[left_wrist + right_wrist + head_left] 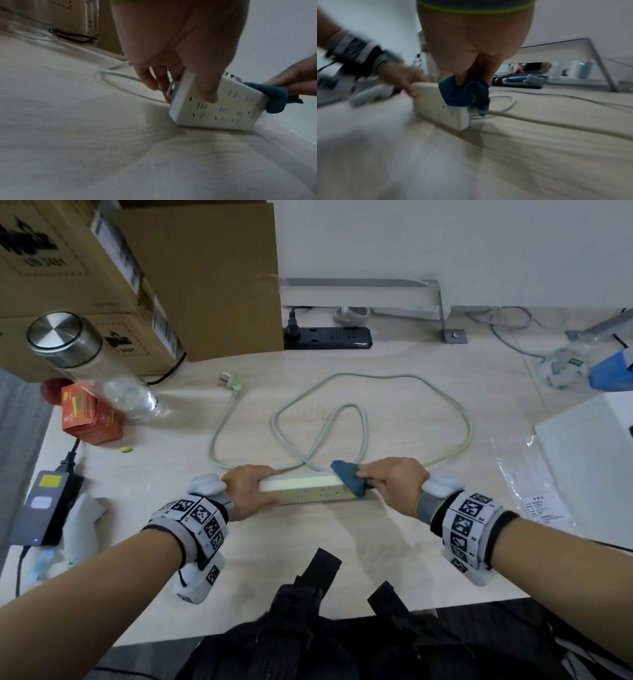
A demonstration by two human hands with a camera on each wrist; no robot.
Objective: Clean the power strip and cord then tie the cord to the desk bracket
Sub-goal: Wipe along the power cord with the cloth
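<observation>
A white power strip (308, 490) (221, 108) (436, 102) stands on its long edge on the pale wooden desk, sockets facing me. My left hand (251, 486) (180, 75) grips its left end, thumb on the socket face. My right hand (387, 479) (471, 75) pinches a dark blue cloth (349, 479) (274, 97) (464, 93) pressed over the strip's right end. The pale grey cord (359, 419) (539, 117) leaves that end, loops across the desk and ends in a loose plug (231, 383). A grey metal desk bracket (442, 309) stands at the back.
Cardboard boxes (137, 275) fill the back left, with a steel-capped clear bottle (89, 361) and an orange carton (85, 416) in front. A black power strip (329, 337) lies at the back. A power adapter (44, 508) sits left; a white box (596, 460) and plastic bag right.
</observation>
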